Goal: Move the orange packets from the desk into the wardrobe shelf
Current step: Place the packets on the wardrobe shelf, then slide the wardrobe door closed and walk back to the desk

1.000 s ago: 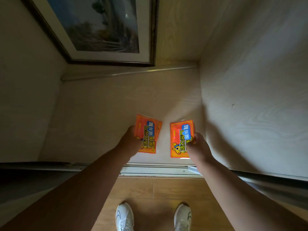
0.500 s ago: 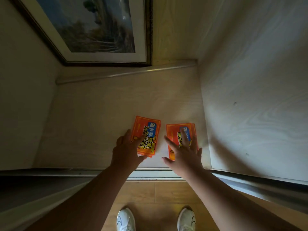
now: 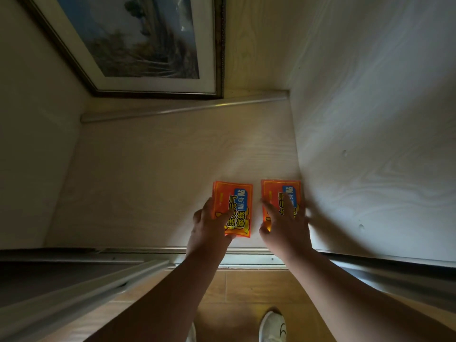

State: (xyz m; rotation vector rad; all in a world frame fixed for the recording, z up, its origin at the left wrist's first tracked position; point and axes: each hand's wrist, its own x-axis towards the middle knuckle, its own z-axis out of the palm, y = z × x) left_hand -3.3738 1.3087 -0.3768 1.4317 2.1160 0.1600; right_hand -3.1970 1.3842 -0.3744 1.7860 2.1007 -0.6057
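Both hands lie on the packets with fingers extended: the left hand (image 3: pixel 209 225) rests flat over the near left corner of the left orange foil packet (image 3: pixel 234 208), and the right hand (image 3: pixel 286 225) spreads its straight fingers over the right orange foil packet (image 3: pixel 280 196), neither curling round anything. Both packets lie flat on the pale wood-grain wardrobe shelf (image 3: pixel 160 169), side by side with a narrow gap, near its front edge; the right one sits just beside the side wall.

As I judge it, lifting the hands carelessly could drag a slick packet toward the front edge and over the sliding-door track (image 3: pixel 246 257) onto the floor. Each may be a small stack, so the upper packets could slide askew.

Bold yellow Chinese characters and a blue panel with white characters mark each packet; the left reads roughly "元气", "家族" and "暖身贴", partly hidden by fingers.
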